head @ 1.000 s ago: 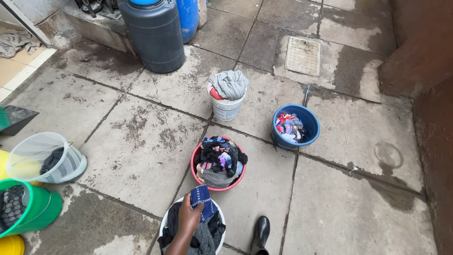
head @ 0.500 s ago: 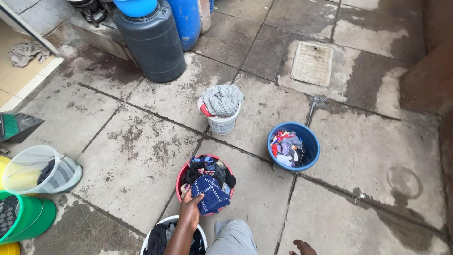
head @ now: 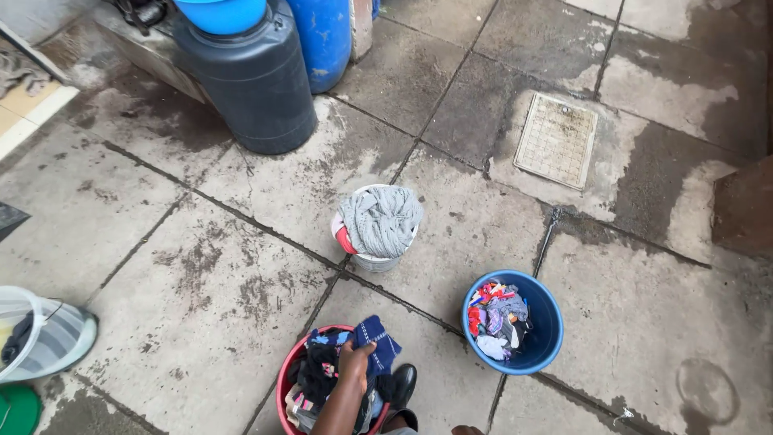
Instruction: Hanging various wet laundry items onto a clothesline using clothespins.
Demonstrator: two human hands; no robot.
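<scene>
My left hand point(head: 357, 360) grips a dark blue patterned cloth point(head: 378, 340) and holds it over a red basin point(head: 283, 380) heaped with dark, mixed clothes at the bottom of the view. My forearm rises from the lower edge across that basin. My right hand is out of view. Beyond the basin stands a white bucket point(head: 377, 259) topped with a grey garment point(head: 381, 219). To the right sits a blue basin point(head: 546, 322) holding small colourful clothes.
Wet concrete slabs cover the ground. A large dark drum point(head: 251, 80) and a blue drum point(head: 324, 40) stand at the back, a square drain cover point(head: 556, 139) to their right. A clear tub point(head: 48, 338) sits at the left edge. My black shoe point(head: 403, 380) is beside the red basin.
My hand carried the blue cloth away from a white basin near my feet to the red basin. The view moved forward, and the white basin has dropped out of sight.
</scene>
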